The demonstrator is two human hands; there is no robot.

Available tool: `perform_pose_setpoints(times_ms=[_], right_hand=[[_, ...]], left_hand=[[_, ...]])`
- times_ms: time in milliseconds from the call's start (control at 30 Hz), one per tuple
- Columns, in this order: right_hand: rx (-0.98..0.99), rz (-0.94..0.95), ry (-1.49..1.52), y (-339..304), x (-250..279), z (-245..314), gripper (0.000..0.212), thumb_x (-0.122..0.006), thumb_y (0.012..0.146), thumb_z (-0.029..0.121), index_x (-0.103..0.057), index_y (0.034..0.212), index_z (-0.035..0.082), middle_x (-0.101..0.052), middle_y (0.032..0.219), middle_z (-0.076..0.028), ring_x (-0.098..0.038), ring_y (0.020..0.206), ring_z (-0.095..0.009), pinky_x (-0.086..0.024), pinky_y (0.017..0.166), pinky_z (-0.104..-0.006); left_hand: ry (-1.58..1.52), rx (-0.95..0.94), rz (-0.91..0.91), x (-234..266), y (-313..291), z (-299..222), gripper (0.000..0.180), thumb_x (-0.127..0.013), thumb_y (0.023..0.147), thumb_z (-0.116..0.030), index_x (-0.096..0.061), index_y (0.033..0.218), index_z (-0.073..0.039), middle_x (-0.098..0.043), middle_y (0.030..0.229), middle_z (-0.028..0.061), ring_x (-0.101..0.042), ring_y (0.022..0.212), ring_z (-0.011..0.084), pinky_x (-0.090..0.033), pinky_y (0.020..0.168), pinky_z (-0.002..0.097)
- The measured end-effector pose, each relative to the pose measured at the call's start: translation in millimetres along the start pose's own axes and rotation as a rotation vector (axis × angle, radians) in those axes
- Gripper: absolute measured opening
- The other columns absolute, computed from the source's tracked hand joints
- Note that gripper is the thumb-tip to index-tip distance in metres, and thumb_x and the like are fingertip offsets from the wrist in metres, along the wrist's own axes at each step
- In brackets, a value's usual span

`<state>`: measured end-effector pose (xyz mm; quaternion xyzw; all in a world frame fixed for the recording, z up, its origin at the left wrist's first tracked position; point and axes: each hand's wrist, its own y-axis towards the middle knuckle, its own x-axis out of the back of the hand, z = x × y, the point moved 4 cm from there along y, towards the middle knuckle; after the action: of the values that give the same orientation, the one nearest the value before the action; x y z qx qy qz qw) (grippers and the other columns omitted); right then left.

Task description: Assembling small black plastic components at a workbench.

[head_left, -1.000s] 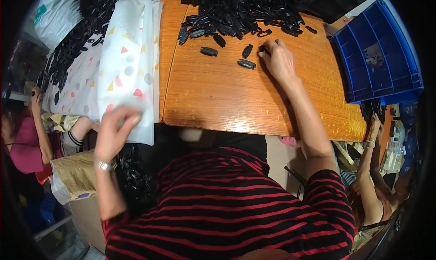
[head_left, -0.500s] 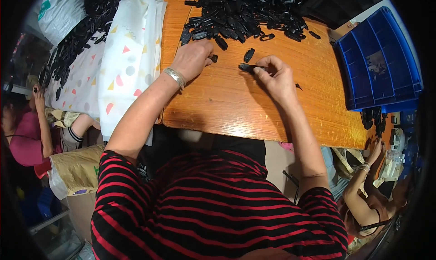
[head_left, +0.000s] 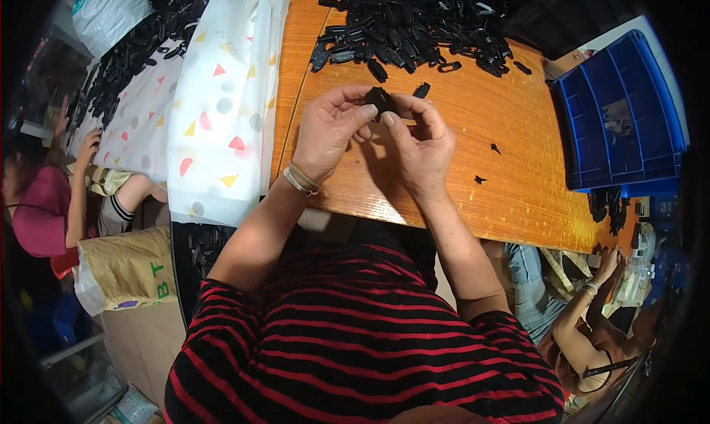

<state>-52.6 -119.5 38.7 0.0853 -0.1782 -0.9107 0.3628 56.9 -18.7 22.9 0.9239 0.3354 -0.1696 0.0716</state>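
Observation:
Between both hands, raised over the wooden table [head_left: 355, 172], is a small black plastic part [head_left: 380, 102]. My left hand [head_left: 330, 130] pinches it from the left, thumb on the near side. My right hand [head_left: 423, 138] grips its right side between thumb and fingers. The fingers hide part of its shape. Just beyond my right hand lies another black part [head_left: 421, 90]. A large heap of similar black plastic parts [head_left: 407, 28] covers the table's far side.
Tiny black scraps [head_left: 481, 180] lie right of my hands. A blue plastic crate [head_left: 621, 113] stands at the right edge. Patterned white sheeting [head_left: 222, 113] covers the left side, with more black parts [head_left: 122, 80] beyond. Co-workers sit at far left [head_left: 48, 209] and far right [head_left: 592, 335].
My left hand has left the table surface near the heap and moved right. Both hands now meet at one black part. A second tiny scrap shows on the table.

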Motion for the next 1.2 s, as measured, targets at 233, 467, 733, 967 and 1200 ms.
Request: perform_pose_setpoints(times_ms=[233,467,733,967,1200], right_hand=[[0.045,0.065,-0.154,-2,-5,4,0.023,-0.070,0.082,-0.003,-0.063,0.103,0.001,-0.062,0.095,-0.005,-0.063,0.086,-0.011,-0.054,0.069,-0.0226],[0.268,0.050,-0.438,-13,-8,-4,0.027,-0.073,0.075,-0.002,-0.062,0.100,0.001,-0.062,0.094,-0.012,-0.063,0.083,-0.021,-0.052,0.068,-0.0286],[0.161,0.144,-0.396,-22,-16,2,0.043,-0.074,0.077,0.009,-0.055,0.115,0.001,-0.059,0.096,-0.013,-0.061,0.084,-0.025,-0.050,0.074,-0.0317],[0.008,0.243,-0.310,-15,3,-10,0.043,-0.072,0.081,0.010,-0.053,0.119,0.000,-0.062,0.102,-0.011,-0.061,0.086,-0.019,-0.050,0.072,-0.0287],[0.015,0.221,-0.803,64,93,-39,0.027,-0.070,0.084,0.010,-0.064,0.108,0.002,-0.065,0.093,-0.011,-0.065,0.077,-0.023,-0.052,0.067,-0.0322]], left_hand=[[0.052,-0.038,-0.027,1,-8,-2,0.031,-0.065,0.089,-0.007,-0.059,0.118,0.003,-0.067,0.085,0.0019,-0.058,0.066,0.0033,-0.045,0.057,0.0146],[0.085,-0.130,-0.021,-6,-20,9,0.028,-0.059,0.094,-0.008,-0.058,0.120,0.002,-0.065,0.087,0.0005,-0.054,0.067,0.0014,-0.043,0.058,0.0156],[0.053,-0.152,0.095,-16,-19,9,0.019,-0.049,0.100,-0.017,-0.059,0.100,-0.001,-0.060,0.086,0.0011,-0.054,0.078,0.0048,-0.045,0.066,0.0193],[0.086,-0.037,0.176,-26,-4,17,0.025,-0.049,0.101,-0.023,-0.059,0.095,-0.001,-0.059,0.081,0.0000,-0.054,0.074,0.0057,-0.046,0.066,0.0212],[0.779,-0.144,0.181,-53,38,20,0.019,-0.059,0.094,-0.023,-0.061,0.093,-0.004,-0.062,0.082,0.0057,-0.060,0.073,0.0152,-0.048,0.067,0.0268]])
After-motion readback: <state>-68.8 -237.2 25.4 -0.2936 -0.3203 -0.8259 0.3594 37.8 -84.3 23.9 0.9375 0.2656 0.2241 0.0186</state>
